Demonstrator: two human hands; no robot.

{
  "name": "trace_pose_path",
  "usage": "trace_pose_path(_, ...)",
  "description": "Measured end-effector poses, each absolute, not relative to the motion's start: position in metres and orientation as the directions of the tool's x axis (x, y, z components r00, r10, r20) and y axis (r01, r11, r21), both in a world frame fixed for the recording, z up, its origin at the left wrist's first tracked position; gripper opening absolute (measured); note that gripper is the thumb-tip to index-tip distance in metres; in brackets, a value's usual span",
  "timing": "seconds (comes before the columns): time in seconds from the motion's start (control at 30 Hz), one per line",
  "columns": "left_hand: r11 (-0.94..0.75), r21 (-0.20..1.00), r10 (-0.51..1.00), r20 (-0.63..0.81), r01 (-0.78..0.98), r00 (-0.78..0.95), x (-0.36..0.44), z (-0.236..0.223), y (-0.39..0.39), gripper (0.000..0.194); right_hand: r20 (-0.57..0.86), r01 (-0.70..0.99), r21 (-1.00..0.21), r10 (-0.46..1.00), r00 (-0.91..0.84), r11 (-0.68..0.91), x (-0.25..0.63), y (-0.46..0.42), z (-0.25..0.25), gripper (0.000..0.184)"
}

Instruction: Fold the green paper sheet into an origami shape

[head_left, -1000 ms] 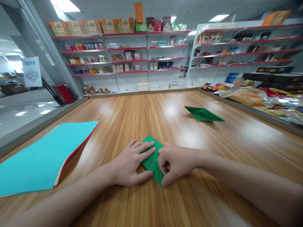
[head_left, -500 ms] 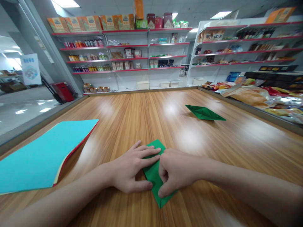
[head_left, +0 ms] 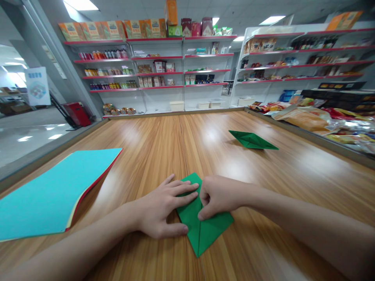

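Note:
A sheet of green folding paper [head_left: 193, 222], folded into a kite-like shape with a crease down its middle, lies on the table before me. My left hand [head_left: 164, 207] rests flat on its left half, fingers spread and thumb near the lower left edge. Curled closed over the upper right part, my right hand [head_left: 218, 197] has its thumb against the centre crease; the paper under its fingers is hidden. Farther off to the right sits a folded dark green paper boat shape [head_left: 253, 140], apart from both hands.
A stack of coloured paper [head_left: 64, 187], light blue on top with red and yellow edges below, lies at the left. Raised edging borders the wooden table [head_left: 152, 144]. Packaged snacks [head_left: 310, 117] lie beyond the right edge, and stocked shelves [head_left: 158, 72] stand behind.
My right hand has moved slightly up and away along the crease, uncovering more of the paper's lower right flap. My left hand has stayed in place.

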State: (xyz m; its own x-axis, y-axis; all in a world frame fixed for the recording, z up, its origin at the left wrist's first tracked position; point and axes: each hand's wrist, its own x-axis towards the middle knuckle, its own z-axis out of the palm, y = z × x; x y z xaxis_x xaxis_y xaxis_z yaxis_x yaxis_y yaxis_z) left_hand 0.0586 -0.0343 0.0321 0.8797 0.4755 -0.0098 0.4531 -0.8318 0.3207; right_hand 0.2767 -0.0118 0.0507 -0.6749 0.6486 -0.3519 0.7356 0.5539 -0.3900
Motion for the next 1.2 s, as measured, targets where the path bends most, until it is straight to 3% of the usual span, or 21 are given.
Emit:
trace_pose_path(0.8,-0.832,0.315,0.474,-0.025,0.457,0.880,0.053,0.035,-0.040,0.080,-0.321,0.732,-0.548,0.706,-0.631,0.405,0.295,0.017,0.041,0.032)
trace_pose_path(1.2,-0.832,0.310,0.474,-0.035,0.461,0.880,0.052,0.035,-0.041,0.080,-0.392,0.748,-0.626,0.740,-0.546,0.221,0.303,0.022,0.037,0.028)
